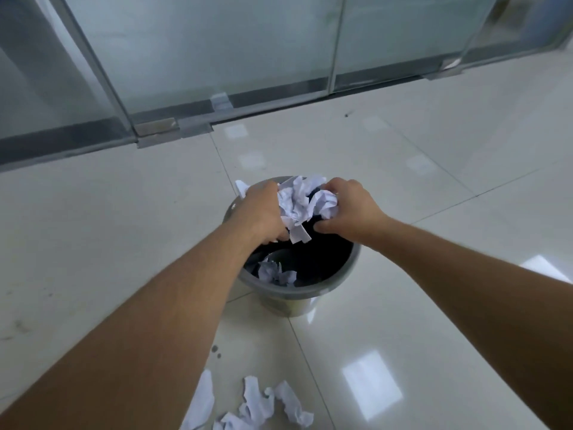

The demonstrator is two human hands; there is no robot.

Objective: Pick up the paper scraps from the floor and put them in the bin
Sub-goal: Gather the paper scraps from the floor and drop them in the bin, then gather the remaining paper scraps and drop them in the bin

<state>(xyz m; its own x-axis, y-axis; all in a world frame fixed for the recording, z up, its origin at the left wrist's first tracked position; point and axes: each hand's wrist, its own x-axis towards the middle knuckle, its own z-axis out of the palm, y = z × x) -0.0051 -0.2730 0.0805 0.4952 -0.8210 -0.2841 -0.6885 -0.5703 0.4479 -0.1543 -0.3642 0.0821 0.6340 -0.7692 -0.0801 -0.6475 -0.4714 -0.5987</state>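
Note:
A round grey bin (322, 291) with a dark inside stands on the tiled floor at the centre. Both hands hold one bundle of crumpled white paper scraps (302, 204) right above the bin's far half. My left hand (263, 209) grips the bundle's left side, and my right hand (350, 209) grips its right side. A few crumpled scraps (276, 274) lie inside the bin near its front wall. More paper scraps (263, 405) lie on the floor in front of the bin, between my forearms.
Frosted glass doors with metal frames (217, 57) run along the back, with a dark floor track (62, 141) beneath them. Glossy cream tiles (434, 181) surround the bin. Small dark spots (216, 352) mark the floor near the scraps.

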